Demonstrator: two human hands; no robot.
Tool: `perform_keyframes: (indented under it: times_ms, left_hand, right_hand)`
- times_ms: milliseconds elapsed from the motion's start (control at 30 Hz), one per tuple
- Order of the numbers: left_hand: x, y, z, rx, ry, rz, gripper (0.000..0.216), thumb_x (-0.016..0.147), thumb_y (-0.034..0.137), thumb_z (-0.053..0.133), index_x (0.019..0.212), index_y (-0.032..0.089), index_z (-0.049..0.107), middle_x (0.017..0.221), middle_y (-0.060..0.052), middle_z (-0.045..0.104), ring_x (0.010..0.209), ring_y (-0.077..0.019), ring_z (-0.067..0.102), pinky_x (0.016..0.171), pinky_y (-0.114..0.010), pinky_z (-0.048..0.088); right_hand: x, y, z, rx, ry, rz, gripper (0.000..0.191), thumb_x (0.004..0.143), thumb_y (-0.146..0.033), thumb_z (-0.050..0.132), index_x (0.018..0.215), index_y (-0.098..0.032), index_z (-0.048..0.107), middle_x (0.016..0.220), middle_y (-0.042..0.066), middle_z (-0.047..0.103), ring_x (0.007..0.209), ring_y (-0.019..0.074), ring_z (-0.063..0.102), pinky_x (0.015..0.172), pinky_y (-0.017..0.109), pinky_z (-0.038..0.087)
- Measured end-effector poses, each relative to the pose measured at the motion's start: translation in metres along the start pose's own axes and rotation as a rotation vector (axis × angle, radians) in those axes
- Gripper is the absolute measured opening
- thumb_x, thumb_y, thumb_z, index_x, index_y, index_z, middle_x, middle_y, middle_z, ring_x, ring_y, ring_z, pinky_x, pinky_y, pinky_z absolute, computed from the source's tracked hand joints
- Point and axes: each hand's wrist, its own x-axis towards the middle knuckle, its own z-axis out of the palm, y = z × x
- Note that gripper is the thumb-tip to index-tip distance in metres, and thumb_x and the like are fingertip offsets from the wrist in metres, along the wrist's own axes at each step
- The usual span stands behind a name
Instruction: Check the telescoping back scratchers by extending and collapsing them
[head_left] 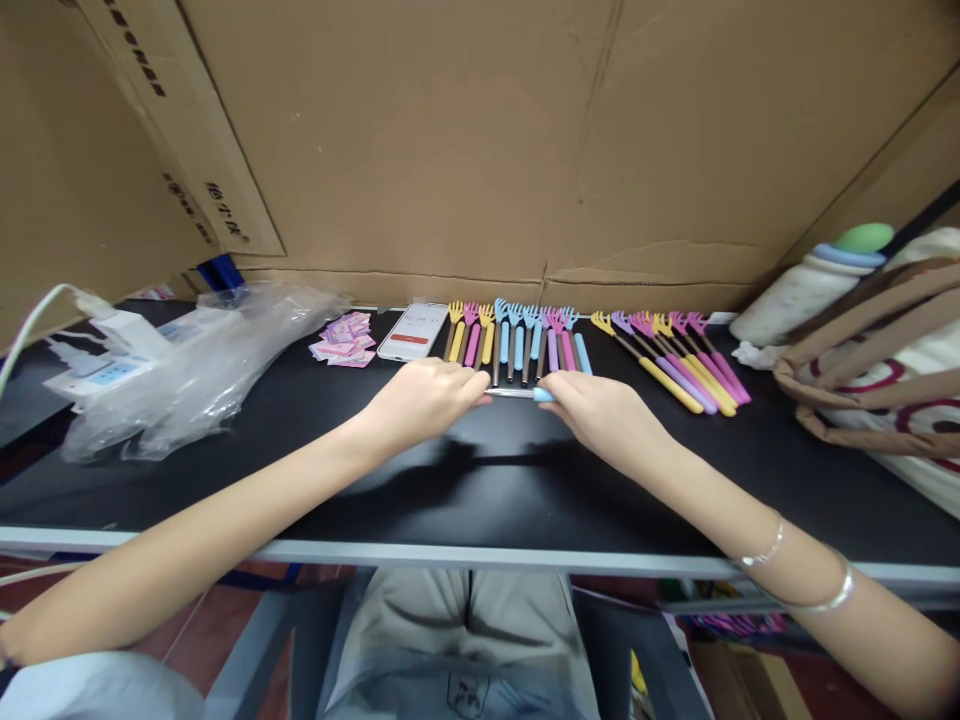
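Both hands are closed around one back scratcher (514,393), held level just above the black table. My left hand (431,398) grips its left end, and the head is hidden in the fist. My right hand (596,410) wraps the light blue handle, with a thin metal rod showing between the fists. Just beyond lies a row of back scratchers (517,345) with yellow, pink and blue claw heads. Further right is a second group of back scratchers (679,370) with long yellow, purple and pink handles.
A phone (412,332) and a pile of small pink printed packets (346,340) lie left of the row. Clear plastic bags (217,360) partly cover a power strip (112,375). A white bottle (806,290) and a fabric bag (892,370) stand right. Cardboard (450,140) walls the back.
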Motion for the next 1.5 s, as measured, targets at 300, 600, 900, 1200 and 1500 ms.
perform_keyframes:
  times_ms: [300,600,900,1200,1500]
  left_hand:
    - [0.012,-0.018,-0.001,-0.074,-0.104,-0.051,0.032,0.100,0.036,0.039,0.086,0.017,0.061,0.074,-0.004,0.064,0.074,-0.0163,0.058,0.059,-0.026,0.034]
    - [0.005,-0.037,0.001,-0.302,-0.229,-0.202,0.032,0.098,0.044,0.040,0.109,0.022,0.062,0.097,-0.003,0.067,0.089,-0.0187,0.060,0.070,-0.026,0.039]
    - [-0.019,-0.028,0.012,-0.535,-0.309,-0.306,0.034,0.099,0.040,0.033,0.120,0.021,0.053,0.115,-0.007,0.055,0.103,-0.0202,0.055,0.086,-0.031,0.045]
    - [-0.022,-0.029,0.013,-0.596,-0.458,-0.327,0.028,0.090,0.045,0.052,0.109,0.025,0.058,0.109,-0.002,0.061,0.100,-0.0193,0.059,0.078,-0.027,0.044]
    - [-0.025,-0.028,0.019,-0.607,-0.535,-0.377,0.031,0.087,0.046,0.054,0.111,0.027,0.059,0.110,-0.002,0.058,0.095,-0.0187,0.060,0.077,-0.027,0.043]
  right_hand:
    - [0.005,0.023,-0.003,0.203,-0.086,0.034,0.033,0.101,-0.040,0.031,0.100,-0.018,0.056,0.090,0.008,0.069,0.077,0.0191,0.064,0.062,0.027,0.041]
    - [-0.001,0.045,0.001,0.301,-0.091,0.040,0.029,0.098,-0.038,0.040,0.107,-0.018,0.059,0.095,0.008,0.070,0.076,0.0193,0.065,0.066,0.028,0.044]
    - [-0.015,0.040,0.014,0.537,-0.183,0.068,0.027,0.097,-0.030,0.041,0.117,-0.019,0.055,0.112,0.008,0.066,0.095,0.0190,0.065,0.081,0.030,0.048]
    - [-0.019,0.049,0.019,0.545,-0.251,0.061,0.018,0.092,-0.031,0.050,0.103,-0.021,0.061,0.095,0.006,0.065,0.087,0.0189,0.060,0.075,0.030,0.045]
    - [-0.020,0.047,0.023,0.594,-0.297,0.111,0.016,0.089,-0.031,0.052,0.099,-0.021,0.060,0.088,0.004,0.060,0.079,0.0165,0.056,0.069,0.027,0.042]
